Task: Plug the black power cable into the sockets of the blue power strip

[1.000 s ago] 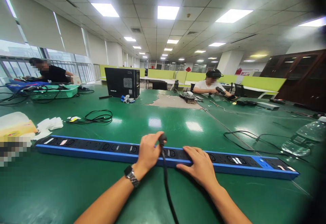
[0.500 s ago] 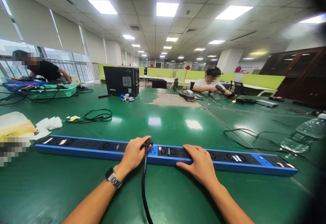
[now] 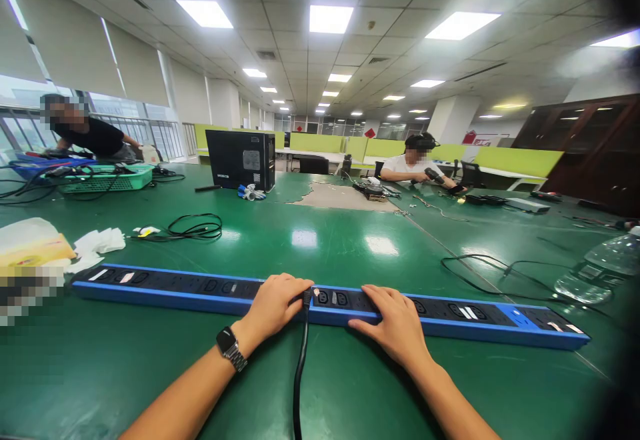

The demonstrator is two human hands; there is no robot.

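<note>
A long blue-and-black power strip (image 3: pixel 210 301) lies across the table in front of me, with rows of sockets on its top. My left hand (image 3: pixel 276 303), a watch on its wrist, is closed on a black power plug (image 3: pixel 307 299) at the strip's blue socket section. The fingers hide part of the plug, so I cannot tell whether it is seated. Its thick black cord (image 3: pixel 300 373) hangs toward me over the table. My right hand (image 3: pixel 393 317) grips the strip right of the plug, thumb on the front side and fingers over the top.
Beyond the strip lie a coiled black cable (image 3: pixel 195 227), gloves (image 3: pixel 251 192) and a black computer case (image 3: pixel 235 160). A plastic bottle (image 3: pixel 595 267) stands at right, a green basket (image 3: pixel 107 180) at left. Two people (image 3: pixel 407 163) are across the table.
My left hand has shifted right with the plug, from the left end of the blue socket section to its right part, now covering most of it. My right hand keeps its hold.
</note>
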